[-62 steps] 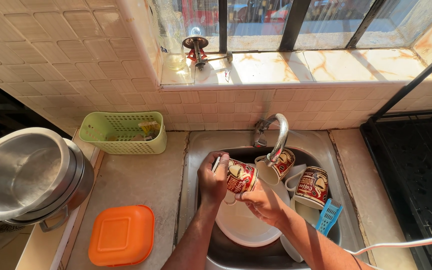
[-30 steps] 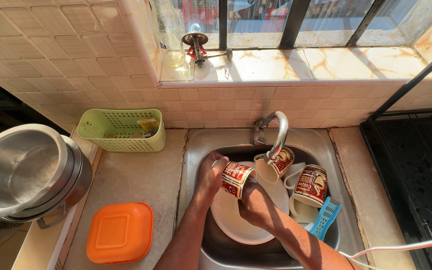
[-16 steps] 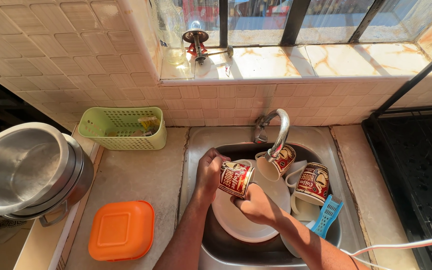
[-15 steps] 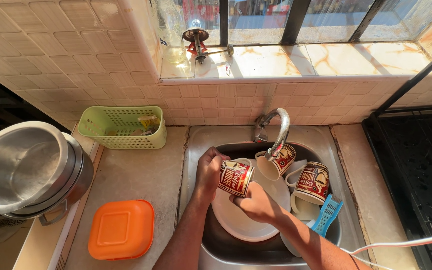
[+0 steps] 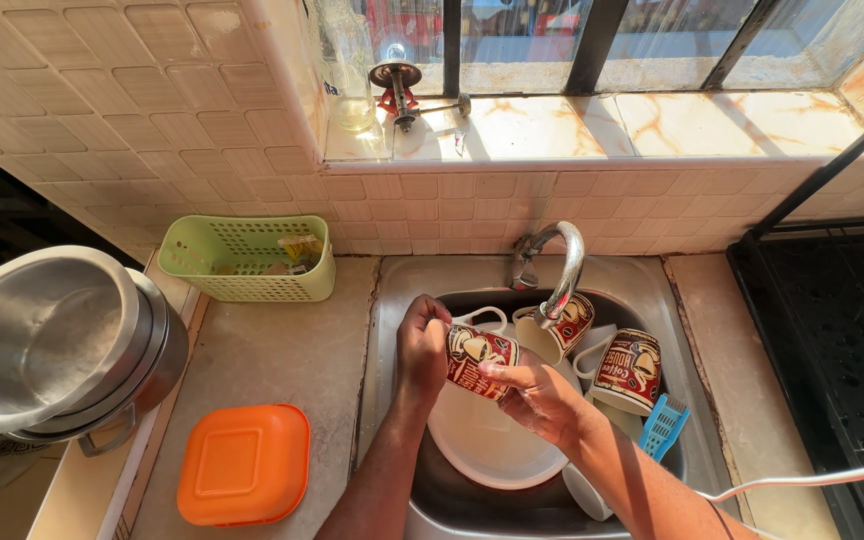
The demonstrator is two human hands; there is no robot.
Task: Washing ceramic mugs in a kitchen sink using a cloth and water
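Observation:
Over the steel sink [image 5: 392,300] I hold a red and cream printed mug [image 5: 474,358] on its side. My left hand [image 5: 420,345] grips its base end. My right hand [image 5: 537,398] wraps the mouth end, fingers partly over it. Below them lies a white plate [image 5: 487,445]. Two more printed mugs, one [image 5: 570,325] under the tap and another [image 5: 630,368] to the right, rest in the basin. The curved metal tap [image 5: 560,268] arches over them.
A blue plastic piece [image 5: 664,425] leans at the sink's right. On the counter sit an orange lidded box [image 5: 244,478], a green basket [image 5: 247,258] and stacked steel pots [image 5: 47,345]. A black stove [image 5: 832,340] stands right. A glass bottle [image 5: 344,65] is on the sill.
The mug has stayed between both hands over the plate. My right hand has shifted slightly around its mouth end. The view has moved a little closer.

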